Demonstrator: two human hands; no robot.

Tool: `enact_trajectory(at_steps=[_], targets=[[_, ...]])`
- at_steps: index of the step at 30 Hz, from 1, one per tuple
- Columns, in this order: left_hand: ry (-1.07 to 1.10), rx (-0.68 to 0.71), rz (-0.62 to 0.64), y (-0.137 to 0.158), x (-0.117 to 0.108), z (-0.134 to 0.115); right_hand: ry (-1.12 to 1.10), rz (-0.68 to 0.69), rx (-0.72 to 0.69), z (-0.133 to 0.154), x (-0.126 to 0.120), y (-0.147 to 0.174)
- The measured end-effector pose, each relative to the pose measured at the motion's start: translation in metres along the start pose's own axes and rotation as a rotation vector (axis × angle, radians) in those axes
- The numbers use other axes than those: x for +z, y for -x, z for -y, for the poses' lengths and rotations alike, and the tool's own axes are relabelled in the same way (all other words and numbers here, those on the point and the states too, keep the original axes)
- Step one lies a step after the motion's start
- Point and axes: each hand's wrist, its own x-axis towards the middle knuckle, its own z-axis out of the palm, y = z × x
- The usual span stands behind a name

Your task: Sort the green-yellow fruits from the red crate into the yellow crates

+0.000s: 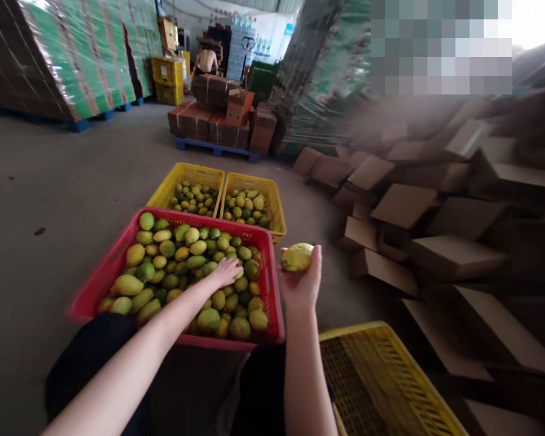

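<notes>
A large, bumpy yellow-green lemon (297, 257) rests in my right hand (301, 289), raised just beyond the right side of a red crate (276, 303). The palm is turned up, with thumb and fingers closed about the fruit. My left hand (226, 272) reaches into the red crate, its fingers curled over a lemon (240, 272) that shows only in part under the fingertips. Green and yellow lemons (170, 281) of mixed sizes fill this crate around the hand.
Two yellow crates (279, 209) holding lemons stand behind the red one. Another yellow crate (390, 375) is at lower right. Open cardboard boxes (404, 206) pile up on the right. Farther back are a loaded blue pallet (215, 148), wrapped stacks (86, 54) and a person (206, 59).
</notes>
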Motion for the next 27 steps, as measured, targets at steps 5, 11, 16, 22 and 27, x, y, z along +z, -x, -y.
enact_trajectory(at_steps=[5,11,16,22,27], targets=[[0.042,-0.067,-0.052,-0.028,0.03,-0.018,0.016,0.117,0.054,-0.003,-0.001,-0.006],[0.356,-0.145,-0.205,-0.026,0.017,-0.017,0.087,0.207,0.088,-0.011,0.002,-0.011],[0.699,-0.159,-0.34,0.004,-0.065,0.002,0.131,0.256,0.17,-0.024,0.007,-0.012],[1.499,0.063,-0.643,0.093,-0.126,0.019,0.449,0.247,-0.124,-0.042,0.013,0.003],[1.008,0.093,-1.054,0.137,-0.119,0.02,0.838,0.208,-0.734,-0.054,0.01,0.006]])
